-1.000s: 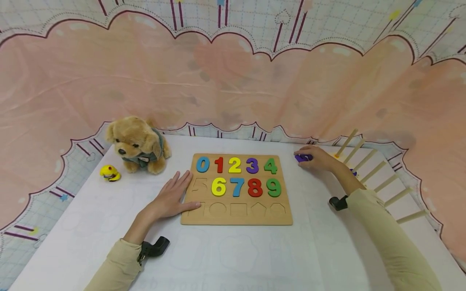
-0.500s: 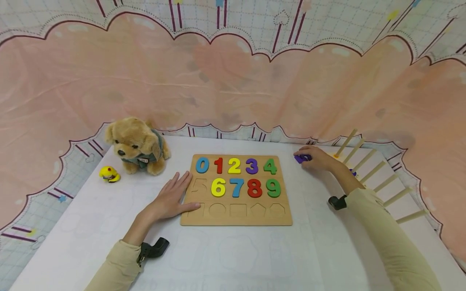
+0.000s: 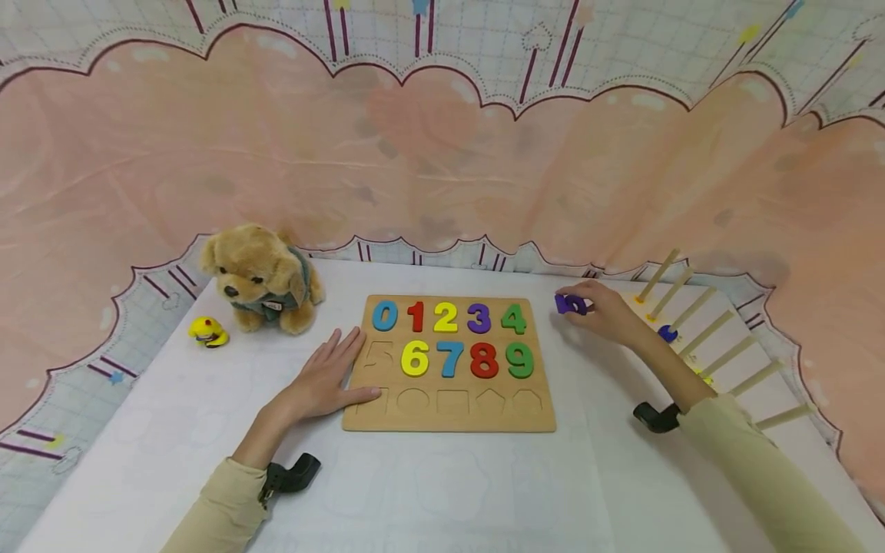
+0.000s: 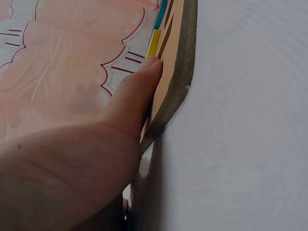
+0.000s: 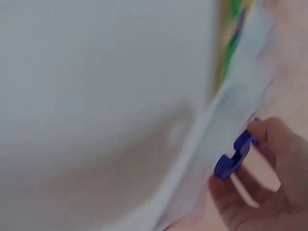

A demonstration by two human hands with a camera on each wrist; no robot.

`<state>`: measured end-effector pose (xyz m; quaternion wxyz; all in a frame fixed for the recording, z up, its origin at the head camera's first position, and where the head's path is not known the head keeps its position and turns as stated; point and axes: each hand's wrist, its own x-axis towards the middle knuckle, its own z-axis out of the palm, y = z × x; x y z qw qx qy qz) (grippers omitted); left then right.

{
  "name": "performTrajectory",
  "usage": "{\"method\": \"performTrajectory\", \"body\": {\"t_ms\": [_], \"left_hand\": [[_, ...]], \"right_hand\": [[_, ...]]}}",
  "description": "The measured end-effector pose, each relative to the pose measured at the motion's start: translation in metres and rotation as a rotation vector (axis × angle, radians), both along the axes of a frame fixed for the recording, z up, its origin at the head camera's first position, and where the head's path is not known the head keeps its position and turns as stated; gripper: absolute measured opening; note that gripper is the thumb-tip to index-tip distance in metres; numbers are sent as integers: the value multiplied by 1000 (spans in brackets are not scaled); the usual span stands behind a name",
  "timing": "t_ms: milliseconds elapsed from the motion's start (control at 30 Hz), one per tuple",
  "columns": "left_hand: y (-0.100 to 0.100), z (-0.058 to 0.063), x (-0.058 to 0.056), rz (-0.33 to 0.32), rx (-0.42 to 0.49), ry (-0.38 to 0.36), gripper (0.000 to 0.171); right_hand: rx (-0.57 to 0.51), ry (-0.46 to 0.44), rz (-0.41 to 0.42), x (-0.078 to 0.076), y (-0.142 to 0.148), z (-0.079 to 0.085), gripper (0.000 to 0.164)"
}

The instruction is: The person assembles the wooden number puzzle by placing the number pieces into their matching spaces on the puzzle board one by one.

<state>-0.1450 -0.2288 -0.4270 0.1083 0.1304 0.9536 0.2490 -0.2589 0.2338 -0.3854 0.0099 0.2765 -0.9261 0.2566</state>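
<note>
In the head view, a wooden number board (image 3: 449, 415) lies on the white table, its coloured numbers seated in two rows. The recess of the 5 (image 3: 379, 353) is bare, and outlined shapes run along the bottom row. My left hand (image 3: 321, 380) lies spread over the board's left edge, thumb on its lower left corner; the left wrist view shows that thumb (image 4: 137, 91) along the edge. Right of the board, my right hand (image 3: 603, 311) pinches a purple number 5 (image 3: 570, 304) between thumb and fingertips. The right wrist view shows the 5 (image 5: 233, 156) held tilted, above its shadow.
A plush dog (image 3: 266, 280) sits at the back left, with a small yellow duck toy (image 3: 208, 331) beside it. At the right, a row of slanted wooden rods (image 3: 705, 334) stands past my right forearm, a blue piece (image 3: 667, 333) among them. A patterned cloth (image 3: 442, 169) hangs behind.
My right hand has lifted slightly and turned the purple 5 more upright; the right forearm has shifted right, uncovering more of the rods. My left hand stays on the board.
</note>
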Motion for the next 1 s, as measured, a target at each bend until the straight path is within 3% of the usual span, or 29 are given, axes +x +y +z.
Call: {"method": "performTrajectory", "body": {"t_ms": [200,333,500,733,833,1000], "left_hand": [[-2,3,-2,4,-3,5,105],[-3,1,0,5,1,7,104],[-2,-1,1,6,2,3,104],[-1,-3,0,3,5,-10,104],[-1,-4,-1,3,2,-16,104],[0,-4,-2,-2,1,-14,104]], "right_hand": [[-89,-92,59,75,-53,22,39],[-54,-159,79,102,-70,22,37],[-15,-163,82,112,-80,19,39],[-108,-219,68,112,-90,18,39],[-164,-296,56,112,-93,16,37],[-285,-536,-34,114,-98,12,36]]}}
